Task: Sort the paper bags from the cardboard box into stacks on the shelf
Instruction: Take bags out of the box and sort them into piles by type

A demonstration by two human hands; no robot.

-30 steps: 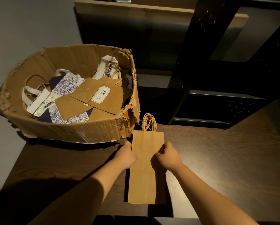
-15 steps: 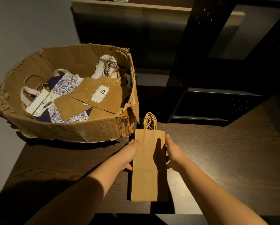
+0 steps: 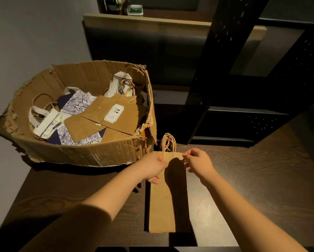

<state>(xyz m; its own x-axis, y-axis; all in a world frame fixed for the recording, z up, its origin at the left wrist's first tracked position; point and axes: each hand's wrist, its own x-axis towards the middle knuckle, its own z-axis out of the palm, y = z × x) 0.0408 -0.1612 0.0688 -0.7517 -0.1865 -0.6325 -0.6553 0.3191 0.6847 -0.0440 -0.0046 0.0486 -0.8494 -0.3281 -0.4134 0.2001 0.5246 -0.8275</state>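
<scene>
Narrow brown paper bag (image 3: pixel 166 202) lies flat on the dark wood table (image 3: pixel 261 188), long axis running straight away from the person, twine handles (image 3: pixel 168 143) at the far end, folded bottom at the near edge of the table.

Both hands sit at the bag's top end. Left hand (image 3: pixel 153 167) grip: thumb on top near the left corner, fingers curled under the left edge, so it looks clamped on the bag. Right hand (image 3: pixel 197 161) grip: fingertips together in a pinch at the top right corner, apparently on the paper edge; contact is partly hidden by its own shadow.

So the bag extends from both grips back toward the body; handles lie just beyond the grips. Neither hand is clearly nearer, they flank the mouth roughly evenly.

Torn cardboard box (image 3: pixel 76 150) sits just left of the left grip, touching or nearly touching the bag's handle end, and holds more brown kraft bags (image 3: pixel 116 115) and blue-white patterned bags (image 3: pixel 76 104).

Judgement: this bag starts or squares a stack; the next move turns on keeping its long axis fixed while both grips release.
</scene>
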